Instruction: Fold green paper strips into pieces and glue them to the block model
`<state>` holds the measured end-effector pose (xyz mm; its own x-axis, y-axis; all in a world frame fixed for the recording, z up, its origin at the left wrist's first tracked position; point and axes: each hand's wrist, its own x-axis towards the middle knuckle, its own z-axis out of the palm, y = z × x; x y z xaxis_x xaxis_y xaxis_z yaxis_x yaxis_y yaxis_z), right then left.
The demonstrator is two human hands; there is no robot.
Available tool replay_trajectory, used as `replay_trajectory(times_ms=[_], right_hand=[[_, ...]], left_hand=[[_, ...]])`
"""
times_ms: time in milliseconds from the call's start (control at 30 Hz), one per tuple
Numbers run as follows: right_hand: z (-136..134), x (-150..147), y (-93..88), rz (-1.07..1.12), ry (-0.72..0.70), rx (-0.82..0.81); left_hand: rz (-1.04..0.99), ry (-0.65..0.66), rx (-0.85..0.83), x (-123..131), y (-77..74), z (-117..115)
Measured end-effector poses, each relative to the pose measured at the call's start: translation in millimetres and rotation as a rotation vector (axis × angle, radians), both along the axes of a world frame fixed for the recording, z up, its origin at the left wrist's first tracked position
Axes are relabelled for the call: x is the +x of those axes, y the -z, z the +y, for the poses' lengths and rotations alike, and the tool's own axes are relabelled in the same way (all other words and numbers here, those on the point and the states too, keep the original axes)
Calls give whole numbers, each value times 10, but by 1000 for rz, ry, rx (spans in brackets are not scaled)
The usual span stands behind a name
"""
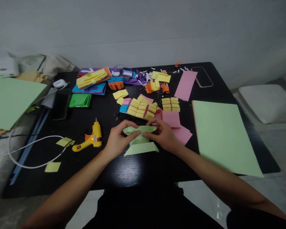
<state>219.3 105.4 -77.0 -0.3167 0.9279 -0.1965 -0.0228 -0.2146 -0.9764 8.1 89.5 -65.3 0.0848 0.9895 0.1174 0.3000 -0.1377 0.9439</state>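
Note:
A light green folded paper [144, 147] is held over the middle of the black table. My left hand [120, 136] pinches its far left edge between thumb and fingers. On the far right edge, my right hand [163, 133] grips it the same way, the two thumbs almost meeting. The near part of the paper has a raised crease with slanted ends. Just beyond my hands lie small folded yellow paper pieces [139, 108] in rows, with pink and blue ones at their left. Pink paper sheets [173, 119] lie beside my right hand.
A yellow glue gun [95, 136] with a lit orange light lies to the left, near a white cable [33, 167] and a dark phone [60, 105]. Large green sheets [224, 136] cover the right side. Coloured paper stacks and scraps [143, 76] line the back, beside another phone [202, 77].

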Motion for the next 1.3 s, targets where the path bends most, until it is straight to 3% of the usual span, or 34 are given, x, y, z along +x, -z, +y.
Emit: replay_trajectory(times_ms=[600,733,967,1300], right_hand=[[39,57,-31,219,-64,-126],[-5,31,-64,182,-13,-103],[-34,5,-31,-86,-4,40],[42,31,-34,57,19,-52]], left_hand=[[-224,-84,-213,-18,-78,84],[-248,-79,-211,4,-69,65],[-216,-54,-201,13,-58,32],[-207,1,-184,-106,-15,94]])
